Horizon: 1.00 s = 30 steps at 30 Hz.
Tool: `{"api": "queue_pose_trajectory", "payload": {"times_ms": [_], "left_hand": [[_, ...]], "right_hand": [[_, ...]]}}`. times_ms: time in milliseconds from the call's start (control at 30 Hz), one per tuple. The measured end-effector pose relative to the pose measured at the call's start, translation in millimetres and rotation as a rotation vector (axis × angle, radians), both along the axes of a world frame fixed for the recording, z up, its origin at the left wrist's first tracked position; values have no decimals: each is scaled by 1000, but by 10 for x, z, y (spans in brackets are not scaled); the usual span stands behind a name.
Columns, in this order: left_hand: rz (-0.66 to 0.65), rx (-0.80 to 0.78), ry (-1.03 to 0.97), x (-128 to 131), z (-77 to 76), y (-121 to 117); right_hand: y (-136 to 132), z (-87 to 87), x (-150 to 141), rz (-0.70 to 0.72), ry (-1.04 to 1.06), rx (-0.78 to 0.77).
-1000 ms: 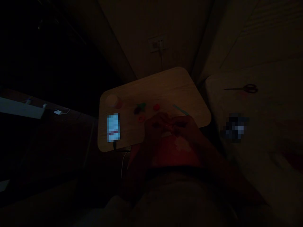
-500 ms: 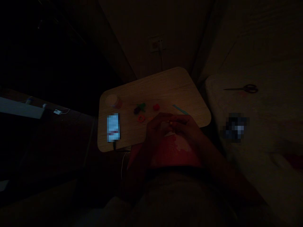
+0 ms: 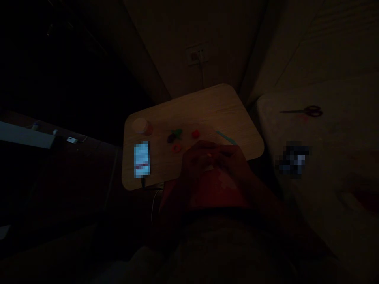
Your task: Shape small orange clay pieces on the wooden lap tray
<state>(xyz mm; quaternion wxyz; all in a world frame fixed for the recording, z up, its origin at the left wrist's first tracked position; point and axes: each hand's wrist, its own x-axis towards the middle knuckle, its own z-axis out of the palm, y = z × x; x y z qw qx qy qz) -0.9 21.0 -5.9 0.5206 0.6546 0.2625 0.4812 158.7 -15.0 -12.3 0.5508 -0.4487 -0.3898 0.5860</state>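
Observation:
In the dim head view my left hand [image 3: 195, 157] and my right hand [image 3: 229, 157] meet over the near edge of the small wooden table [image 3: 204, 102]. Their fingers are curled and pressed together. Something small and pale seems to lie between them, too dark to name. Just beyond the hands are a red lump [image 3: 196, 134], an orange-red ring [image 3: 177, 148], a green piece [image 3: 177, 133] and a dark piece [image 3: 171, 138]. A flat teal stick [image 3: 226, 137] lies past my right hand, partly behind it.
At the table's left are a lidded jar [image 3: 142, 126] and a lit phone [image 3: 141, 159] with a cable. Scissors [image 3: 302, 111] and a blurred dark object [image 3: 294, 160] lie on the pale surface to the right. A wall socket [image 3: 196, 54] holds a plug.
My hands stay together with a slight shift of the fingers; the right hand has moved slightly left and down. The things on the table have not moved.

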Motion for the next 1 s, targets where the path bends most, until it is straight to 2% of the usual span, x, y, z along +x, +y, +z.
{"api": "queue_pose_trajectory", "payload": {"times_ms": [267, 433, 600, 700, 833, 1000], "left_hand": [[122, -89, -94, 46, 17, 33], [178, -71, -168, 36, -1, 102], [310, -169, -281, 66, -56, 125], [277, -198, -235, 65, -51, 113], [241, -196, -67, 45, 3, 47], [165, -131, 54, 138, 9, -149]], "right_hand": [[18, -58, -20, 40, -6, 64], [34, -63, 46, -53, 47, 58], [65, -1, 94, -145, 26, 46], [77, 13, 115, -178, 10, 37], [104, 0, 137, -258, -60, 69], [262, 23, 57, -430, -122, 268]]}}
